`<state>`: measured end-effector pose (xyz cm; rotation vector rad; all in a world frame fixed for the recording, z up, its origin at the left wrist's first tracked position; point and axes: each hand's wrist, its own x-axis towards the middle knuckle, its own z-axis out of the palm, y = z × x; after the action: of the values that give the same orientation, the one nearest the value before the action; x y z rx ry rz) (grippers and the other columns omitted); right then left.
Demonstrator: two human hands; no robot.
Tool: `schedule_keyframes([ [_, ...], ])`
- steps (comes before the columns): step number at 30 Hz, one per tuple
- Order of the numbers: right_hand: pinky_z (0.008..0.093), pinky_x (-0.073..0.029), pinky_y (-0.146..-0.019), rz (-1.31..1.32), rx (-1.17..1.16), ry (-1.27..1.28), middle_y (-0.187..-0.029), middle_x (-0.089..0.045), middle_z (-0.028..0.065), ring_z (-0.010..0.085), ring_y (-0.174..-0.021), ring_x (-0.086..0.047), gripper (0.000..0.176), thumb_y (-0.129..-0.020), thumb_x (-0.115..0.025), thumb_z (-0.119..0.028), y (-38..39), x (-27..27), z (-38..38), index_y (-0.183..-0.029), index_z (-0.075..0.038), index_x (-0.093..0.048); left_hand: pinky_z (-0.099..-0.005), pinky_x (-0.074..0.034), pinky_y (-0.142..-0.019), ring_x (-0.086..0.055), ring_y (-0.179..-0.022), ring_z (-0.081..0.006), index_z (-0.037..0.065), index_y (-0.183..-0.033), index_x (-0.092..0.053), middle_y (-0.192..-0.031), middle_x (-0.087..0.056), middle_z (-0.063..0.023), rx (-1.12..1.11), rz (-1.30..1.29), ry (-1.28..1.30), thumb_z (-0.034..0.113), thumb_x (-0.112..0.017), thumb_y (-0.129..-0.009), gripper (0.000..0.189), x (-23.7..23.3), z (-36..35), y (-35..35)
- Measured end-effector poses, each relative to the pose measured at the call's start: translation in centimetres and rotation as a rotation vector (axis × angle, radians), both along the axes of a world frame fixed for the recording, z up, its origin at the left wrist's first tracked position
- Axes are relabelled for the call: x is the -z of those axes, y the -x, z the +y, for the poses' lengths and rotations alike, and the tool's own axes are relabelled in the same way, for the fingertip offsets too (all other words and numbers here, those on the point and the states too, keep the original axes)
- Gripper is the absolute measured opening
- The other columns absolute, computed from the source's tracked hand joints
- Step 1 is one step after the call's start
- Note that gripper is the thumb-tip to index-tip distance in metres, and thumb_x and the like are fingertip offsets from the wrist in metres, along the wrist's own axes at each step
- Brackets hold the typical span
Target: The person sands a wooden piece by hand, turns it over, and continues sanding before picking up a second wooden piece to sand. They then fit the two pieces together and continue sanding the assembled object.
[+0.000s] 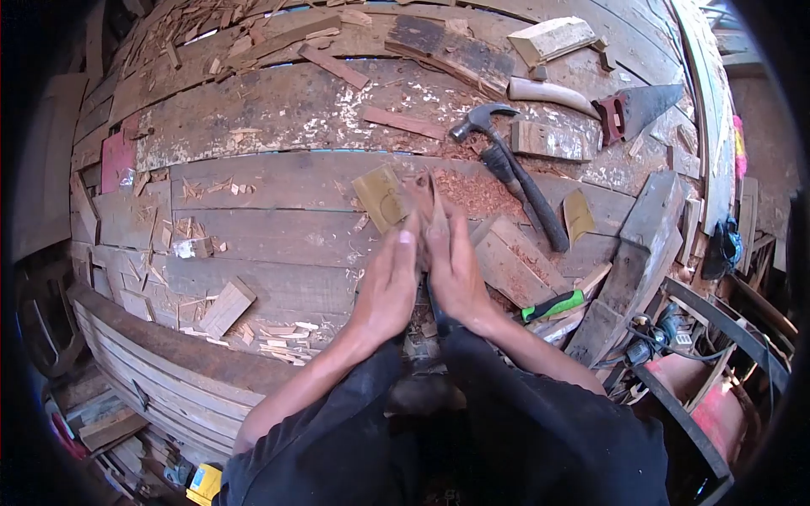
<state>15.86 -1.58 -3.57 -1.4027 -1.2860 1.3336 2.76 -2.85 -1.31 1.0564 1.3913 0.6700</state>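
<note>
My left hand [390,282] and my right hand [456,274] are brought close together in front of my knees, palms facing, fingers pointing away from me. A small brownish piece, perhaps wood, shows blurred at the fingertips; its kind I cannot make out. Just beyond the left fingers lies a yellowish sheet that looks like sandpaper [380,198]. Reddish wood shavings [481,192] spread past the right fingers. To their right rest a claw hammer [527,181] and a dark-handled tool [501,165], partly overlapping.
A handsaw [637,114] lies at the upper right beside a curved pale piece [553,93]. A green-handled tool [553,305] sits by my right forearm. Another yellowish sheet [578,215] is near the hammer. Wood blocks [228,308] and offcuts litter the plank surface [261,181].
</note>
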Motion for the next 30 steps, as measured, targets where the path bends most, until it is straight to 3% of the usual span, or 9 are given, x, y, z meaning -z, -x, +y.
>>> schedule_keyframes([
  [3, 0.0451, -0.041, -0.112, -0.014, -0.009, 0.081, -0.143, -0.055, 0.0275, 0.0378, -0.134, -0.056, 0.057, -0.114, -0.035, -0.041, -0.3, -0.6, 0.2, -0.153, 0.0, -0.033, -0.0313, -0.044, -0.082, -0.054, -0.095, -0.0186, -0.001, -0.151, -0.047, -0.115, -0.06, -0.0138, 0.003, -0.025, 0.221, 0.038, -0.027, -0.115, 0.057, 0.1, 0.3, 0.0],
  [7, 0.0466, -0.044, -0.109, -0.078, -0.036, 0.055, -0.14, -0.057, 0.0288, 0.0405, -0.133, -0.057, 0.056, -0.114, -0.036, -0.042, -0.3, -0.2, -0.1, -0.153, -0.002, -0.034, -0.0271, -0.043, -0.056, -0.047, -0.067, -0.0085, -0.002, -0.134, -0.055, -0.084, -0.052, 0.0004, -0.034, 0.031, -0.048, 0.042, -0.029, -0.114, 0.055, 1.8, -0.3, -0.2],
  [11, 0.0467, -0.044, -0.109, -0.081, -0.049, 0.081, -0.138, -0.058, 0.0297, 0.0415, -0.131, -0.059, 0.054, -0.114, -0.037, -0.04, -0.1, 0.0, -0.6, -0.152, -0.003, -0.035, -0.0432, -0.039, -0.113, -0.053, -0.134, -0.044, 0.0, -0.154, -0.044, -0.139, -0.057, -0.0289, 0.043, 0.024, 0.273, 0.034, -0.027, -0.114, 0.055, -1.5, 1.6, 0.4],
  [13, 0.0465, -0.044, -0.109, -0.082, -0.061, 0.088, -0.138, -0.058, 0.0297, 0.0416, -0.131, -0.058, 0.053, -0.114, -0.037, -0.039, -0.4, 0.2, -0.8, -0.152, -0.002, -0.035, -0.0435, -0.036, -0.116, -0.049, -0.139, -0.0434, 0.001, -0.154, -0.044, -0.143, -0.055, -0.0297, 0.048, 0.025, 0.249, 0.035, -0.025, -0.114, 0.055, -1.5, 1.1, 0.2],
  [16, 0.0465, -0.044, -0.109, -0.055, -0.041, 0.128, -0.138, -0.058, 0.0298, 0.0424, -0.131, -0.058, 0.052, -0.114, -0.038, -0.038, -0.8, -0.3, -0.5, -0.151, -0.002, -0.035, -0.033, -0.038, -0.076, -0.043, -0.091, -0.0197, 0.006, -0.158, -0.042, -0.102, -0.05, -0.0086, 0.049, -0.006, 0.136, 0.039, -0.028, -0.115, 0.056, 0.0, 0.3, -0.2],
  [18, 0.0467, -0.044, -0.108, -0.045, -0.031, 0.136, -0.138, -0.058, 0.0301, 0.0431, -0.131, -0.058, 0.05, -0.114, -0.038, -0.036, -0.7, -0.3, -0.7, -0.151, -0.003, -0.035, -0.0334, -0.038, -0.076, -0.043, -0.091, -0.0202, 0.007, -0.159, -0.04, -0.102, -0.05, -0.0092, 0.048, -0.005, 0.11, 0.039, -0.027, -0.115, 0.057, 0.5, 0.1, -0.1],
  [21, 0.0471, -0.044, -0.108, -0.061, -0.05, 0.118, -0.138, -0.058, 0.0306, 0.044, -0.13, -0.058, 0.049, -0.114, -0.038, -0.035, -1.0, 0.6, -1.4, -0.151, -0.004, -0.036, -0.0447, -0.035, -0.118, -0.045, -0.143, -0.0448, 0.003, -0.158, -0.04, -0.145, -0.053, -0.0318, 0.068, 0.034, 0.165, 0.037, -0.023, -0.114, 0.058, 0.4, 0.2, -0.2],
  [25, 0.0477, -0.043, -0.109, -0.027, -0.039, 0.177, -0.137, -0.058, 0.0312, 0.0441, -0.131, -0.058, 0.049, -0.114, -0.037, -0.036, -1.2, 0.5, -1.5, -0.152, -0.004, -0.035, -0.0443, -0.034, -0.118, -0.045, -0.143, -0.045, 0.002, -0.157, -0.042, -0.148, -0.051, -0.0325, 0.096, 0.028, 0.193, 0.036, -0.026, -0.114, 0.057, -0.5, 0.4, -0.4],
  [30, 0.0473, -0.042, -0.11, -0.047, -0.047, 0.164, -0.14, -0.056, 0.0309, 0.0429, -0.133, -0.056, 0.051, -0.114, -0.037, -0.038, -1.4, 0.4, -1.2, -0.153, -0.004, -0.035, -0.0261, -0.035, -0.051, -0.037, -0.06, -0.0072, 0.007, -0.159, -0.041, -0.079, -0.046, 0.0029, 0.061, -0.039, 0.143, 0.041, -0.031, -0.114, 0.057, 1.1, -0.3, 0.0],
])
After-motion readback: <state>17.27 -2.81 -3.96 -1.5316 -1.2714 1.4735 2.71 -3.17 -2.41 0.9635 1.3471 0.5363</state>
